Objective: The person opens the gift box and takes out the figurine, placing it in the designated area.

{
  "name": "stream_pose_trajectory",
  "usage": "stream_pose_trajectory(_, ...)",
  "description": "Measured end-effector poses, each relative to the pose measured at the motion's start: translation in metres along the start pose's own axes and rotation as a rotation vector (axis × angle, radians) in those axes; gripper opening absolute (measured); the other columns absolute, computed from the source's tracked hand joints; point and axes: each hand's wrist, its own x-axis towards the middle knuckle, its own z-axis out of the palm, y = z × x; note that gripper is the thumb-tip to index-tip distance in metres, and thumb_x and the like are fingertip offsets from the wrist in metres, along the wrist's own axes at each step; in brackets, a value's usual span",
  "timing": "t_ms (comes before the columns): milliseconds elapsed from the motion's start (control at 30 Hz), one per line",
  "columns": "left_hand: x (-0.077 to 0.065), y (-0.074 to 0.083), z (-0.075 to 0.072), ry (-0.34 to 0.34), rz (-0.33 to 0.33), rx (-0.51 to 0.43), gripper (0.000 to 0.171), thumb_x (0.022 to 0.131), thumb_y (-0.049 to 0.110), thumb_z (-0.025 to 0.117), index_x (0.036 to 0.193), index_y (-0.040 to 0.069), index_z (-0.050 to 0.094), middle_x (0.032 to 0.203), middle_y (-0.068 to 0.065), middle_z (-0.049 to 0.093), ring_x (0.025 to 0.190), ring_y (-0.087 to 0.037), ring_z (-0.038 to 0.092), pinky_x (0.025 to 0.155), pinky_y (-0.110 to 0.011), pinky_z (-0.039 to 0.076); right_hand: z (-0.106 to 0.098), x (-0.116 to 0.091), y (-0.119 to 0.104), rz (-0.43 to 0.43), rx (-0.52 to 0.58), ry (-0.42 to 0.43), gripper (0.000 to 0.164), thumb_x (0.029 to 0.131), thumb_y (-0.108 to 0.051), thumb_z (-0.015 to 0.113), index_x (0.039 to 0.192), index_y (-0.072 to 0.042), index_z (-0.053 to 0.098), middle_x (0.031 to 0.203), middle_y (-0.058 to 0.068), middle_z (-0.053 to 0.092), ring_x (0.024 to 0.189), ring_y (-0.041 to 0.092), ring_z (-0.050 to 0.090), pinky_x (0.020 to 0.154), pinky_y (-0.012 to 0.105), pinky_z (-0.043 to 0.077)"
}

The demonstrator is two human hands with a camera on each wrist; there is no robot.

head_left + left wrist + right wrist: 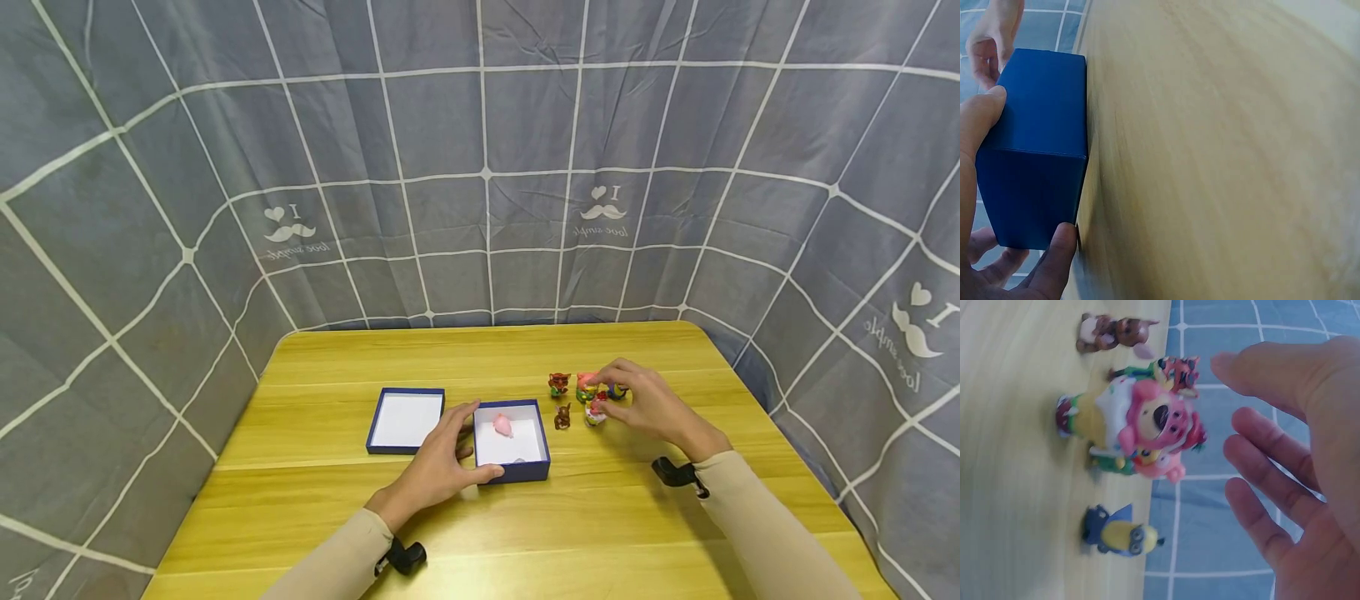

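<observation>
My left hand (435, 468) holds the open blue box (517, 472) at its near left corner, thumb on the front wall and fingers along the left side. Inside the box's white interior lies a small pink figurine (502, 426), and a small greyish thing sits by the front wall, too small to tell. Over at the right, my right hand (654, 408) hovers with fingers spread and nothing in them. Just in front of those fingers stands a pink bear figurine (1154, 419) with a strawberry on its head; the right wrist view shows a gap between them.
Around the bear stand a brown figurine (562, 417), a red fox-like figurine (558, 384), a pink-and-green figurine (1163, 467) and a Minion figurine (1125, 539). A blue-edged lid (408, 422) lies inside-up left of the box. A grey checked curtain (450, 208) surrounds the wooden table (525, 542).
</observation>
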Motion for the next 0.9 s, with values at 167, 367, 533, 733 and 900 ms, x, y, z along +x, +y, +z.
stream_pose_trajectory(167,0.000,-0.001,0.000,-0.001,-0.008,-0.019,0.115,0.092,0.049,0.102,0.181,0.011,0.040,0.181,-0.014,0.047,0.165,-0.037,0.054,0.127,-0.045,0.062,0.001,0.007,-0.010,-0.082,-0.002,0.034,0.036,0.088,0.003,0.099,0.120,-0.009,0.086,0.118,0.008,0.082,0.102,0.030,0.081,0.084,0.051,0.073)
stream_pose_trajectory(367,0.001,0.000,0.000,-0.007,-0.010,-0.092,0.115,0.091,0.041,0.104,0.181,0.009,0.039,0.181,-0.015,0.045,0.162,-0.037,0.057,0.118,-0.035,0.067,0.004,0.016,-0.024,-0.117,0.009,-0.007,0.035,0.092,0.001,0.097,0.123,-0.008,0.086,0.120,0.009,0.081,0.101,0.024,0.081,0.081,0.048,0.075)
stream_pose_trajectory(533,0.001,0.002,0.000,-0.010,-0.014,-0.098,0.115,0.091,0.040,0.104,0.181,0.010,0.039,0.181,-0.015,0.045,0.162,-0.037,0.057,0.118,-0.034,0.067,0.004,0.025,-0.037,-0.086,0.042,-0.089,0.038,0.096,-0.001,0.095,0.131,-0.010,0.084,0.126,0.008,0.082,0.110,0.026,0.080,0.085,0.051,0.074)
stream_pose_trajectory(733,0.002,0.000,0.000,-0.011,-0.010,-0.092,0.115,0.092,0.042,0.104,0.181,0.010,0.038,0.180,-0.014,0.046,0.162,-0.036,0.056,0.118,-0.035,0.067,0.011,0.037,-0.053,-0.112,0.085,-0.191,0.038,0.098,-0.006,0.095,0.134,-0.010,0.083,0.127,0.007,0.080,0.103,0.022,0.079,0.087,0.035,0.072)
stream_pose_trajectory(900,0.002,-0.002,0.001,-0.019,-0.005,-0.101,0.116,0.092,0.042,0.103,0.181,0.009,0.037,0.178,-0.016,0.047,0.161,-0.037,0.057,0.119,-0.037,0.067,0.020,0.048,-0.067,-0.147,0.077,-0.294,0.037,0.101,-0.012,0.093,0.136,-0.010,0.082,0.130,0.009,0.078,0.101,0.021,0.077,0.087,0.034,0.072)
